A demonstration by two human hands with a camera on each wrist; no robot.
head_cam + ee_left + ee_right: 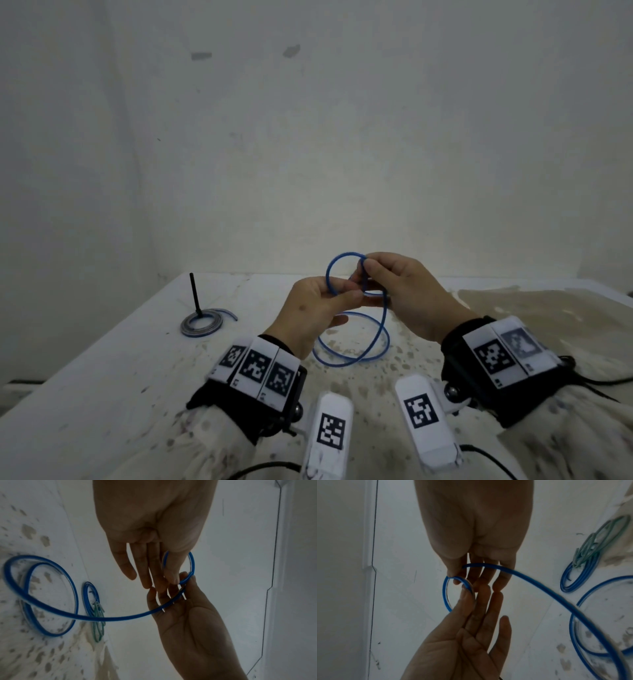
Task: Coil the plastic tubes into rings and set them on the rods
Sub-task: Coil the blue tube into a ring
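Currently a blue tube (376, 329) is held up over the counter (102, 377) by both hands. A small loop at the top of the tube is pinched by the left hand (313, 310) between thumb and fingers; its grip is closed on the tube. The same loop is pinched from the other side by the right hand (407, 294), thumb and forefinger curled on the tube, so that grip is also closed on it. In the wrist views the remaining fingers of both hands are seen extended, fingertips of the two hands nearly touching.

From the pinch point the tube is dropped down to the counter, where a larger loop is laid flat just below the hands. In the left wrist view that lower part is seen as roughly two overlapping turns.

A black rod (195, 294) is stood upright at the far left of the counter, well apart from the hands. A coiled ring of tube (202, 323), grey and blue, is laid around its base, with one loose blue end sticking out to the right.

In the right wrist view another blue coil (578, 577) is seen lying on the counter with a green coil (604, 539) partly on top of it. A brownish stained patch (548, 308) is visible on the counter's right side.
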